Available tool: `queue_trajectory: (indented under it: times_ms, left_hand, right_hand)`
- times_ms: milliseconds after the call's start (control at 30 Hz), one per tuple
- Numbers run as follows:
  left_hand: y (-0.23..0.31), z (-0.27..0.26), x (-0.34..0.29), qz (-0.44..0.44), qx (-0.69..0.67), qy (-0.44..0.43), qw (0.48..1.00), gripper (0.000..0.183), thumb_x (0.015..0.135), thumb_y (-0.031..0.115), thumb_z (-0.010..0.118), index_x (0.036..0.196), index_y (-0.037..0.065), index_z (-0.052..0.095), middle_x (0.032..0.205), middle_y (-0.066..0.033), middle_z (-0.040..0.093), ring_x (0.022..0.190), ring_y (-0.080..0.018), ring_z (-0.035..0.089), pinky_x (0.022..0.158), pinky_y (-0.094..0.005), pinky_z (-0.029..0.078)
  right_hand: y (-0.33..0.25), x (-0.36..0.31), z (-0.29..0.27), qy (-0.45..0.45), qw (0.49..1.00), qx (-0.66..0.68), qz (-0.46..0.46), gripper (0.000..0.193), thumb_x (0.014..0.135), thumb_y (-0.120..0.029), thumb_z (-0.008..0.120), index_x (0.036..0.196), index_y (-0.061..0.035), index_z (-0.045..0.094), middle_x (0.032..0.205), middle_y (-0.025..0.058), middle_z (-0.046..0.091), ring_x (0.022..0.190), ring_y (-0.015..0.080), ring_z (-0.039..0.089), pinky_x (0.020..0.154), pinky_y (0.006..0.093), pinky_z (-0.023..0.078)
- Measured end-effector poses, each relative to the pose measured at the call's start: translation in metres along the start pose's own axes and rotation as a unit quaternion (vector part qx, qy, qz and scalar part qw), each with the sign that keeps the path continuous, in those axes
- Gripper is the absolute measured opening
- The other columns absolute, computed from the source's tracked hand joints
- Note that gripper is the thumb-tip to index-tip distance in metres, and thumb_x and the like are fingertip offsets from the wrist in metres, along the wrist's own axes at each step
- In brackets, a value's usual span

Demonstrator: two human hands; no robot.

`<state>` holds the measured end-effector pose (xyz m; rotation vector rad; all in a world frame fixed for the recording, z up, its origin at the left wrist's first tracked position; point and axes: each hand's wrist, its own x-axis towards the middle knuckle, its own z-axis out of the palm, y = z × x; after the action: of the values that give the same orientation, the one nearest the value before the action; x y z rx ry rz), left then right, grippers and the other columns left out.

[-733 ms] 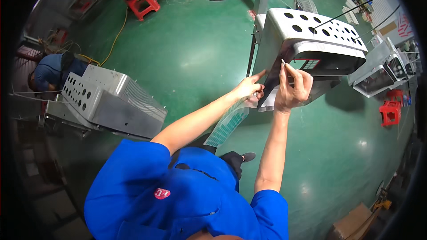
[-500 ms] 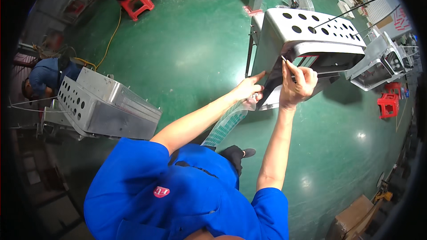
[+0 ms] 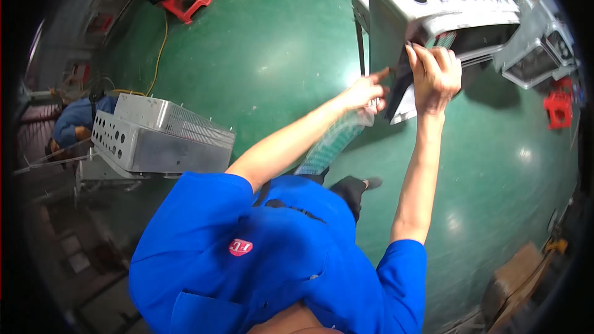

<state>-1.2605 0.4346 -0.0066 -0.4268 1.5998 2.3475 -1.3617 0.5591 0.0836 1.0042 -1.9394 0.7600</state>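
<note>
A grey metal housing point(image 3: 388, 28) with round holes along its top stands at the upper right, its open end facing me. My right hand point(image 3: 437, 80) is at the near left corner of that opening, thumb and fingers pinched together at the rim. Whatever lies between those fingertips is too small or hidden to make out. Lower and to the left, my left hand point(image 3: 362, 94) points its index finger at the housing's side edge. Its other fingers curl round the upper end of a translucent strip point(image 3: 334, 145) with rows of green pieces, which hangs toward my waist.
Another holed metal housing point(image 3: 179, 151) stands at the left, with a person in blue point(image 3: 77, 127) bent behind it. Red stools point(image 3: 185, 3) point(image 3: 559, 110) are at the upper left and far right. A further metal housing point(image 3: 535, 55) and a cardboard box point(image 3: 516, 272) are at the right.
The view has shifted, so the housing appears higher and farther right. My right hand has turned its back toward me and closed at the rim. The left hand still holds the strip.
</note>
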Motion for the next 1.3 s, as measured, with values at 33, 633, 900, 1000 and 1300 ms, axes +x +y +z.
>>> queue_trajectory:
  times_ms: [33,633,900,1000,1300]
  left_hand:
    - [0.000,0.001,-0.002,-0.001,0.004,-0.002,1.000,0.061,0.087,0.013,0.048,0.141,0.008,0.021,0.062,0.0003,0.049,0.048,-0.0057,0.044,0.040,-0.0187,0.033]
    - [-0.093,0.081,-0.100,-0.144,-0.068,-0.006,0.987,0.053,0.092,0.038,0.048,0.130,0.002,0.043,0.059,0.0049,0.039,0.047,-0.0031,0.029,0.040,-0.0179,0.023]
    - [-0.106,0.109,-0.095,-0.098,-0.110,0.111,0.983,0.042,0.095,0.021,0.042,0.130,-0.001,0.038,0.050,0.0037,0.031,0.036,-0.0051,0.023,0.031,-0.0190,0.021]
    - [-0.100,0.103,-0.087,-0.088,-0.159,0.142,0.973,0.046,0.095,0.017,0.040,0.136,0.001,0.028,0.050,0.0034,0.026,0.035,-0.0064,0.022,0.028,-0.0201,0.019]
    - [-0.074,0.106,-0.066,-0.117,-0.146,0.241,0.952,0.047,0.093,0.012,0.042,0.138,0.011,0.028,0.050,0.0016,0.025,0.036,-0.0084,0.024,0.030,-0.0232,0.019]
  right_hand:
    - [-0.002,-0.002,-0.006,-0.001,1.000,0.008,0.002,0.020,0.064,-0.020,0.076,0.080,-0.0132,0.066,0.069,-0.0010,0.054,0.063,0.0170,0.051,0.058,0.0303,0.038]
    - [-0.076,-0.215,-0.104,-0.158,0.709,0.458,0.512,0.011,0.071,-0.008,0.069,0.078,-0.0010,0.066,0.075,0.0065,0.060,0.060,0.0141,0.056,0.055,0.0263,0.044]
    - [-0.047,-0.238,-0.134,-0.190,0.646,0.450,0.587,0.009,0.073,-0.008,0.069,0.080,-0.0014,0.067,0.074,0.0056,0.065,0.063,0.0101,0.059,0.058,0.0225,0.046]
    - [-0.028,-0.252,-0.140,-0.183,0.581,0.472,0.637,0.009,0.076,-0.007,0.067,0.082,0.0000,0.066,0.067,0.0020,0.062,0.061,0.0060,0.056,0.056,0.0197,0.044]
    - [0.009,-0.289,-0.142,-0.185,0.555,0.474,0.658,0.011,0.076,-0.004,0.066,0.086,0.0004,0.065,0.072,0.0028,0.063,0.063,0.0059,0.055,0.059,0.0195,0.044]
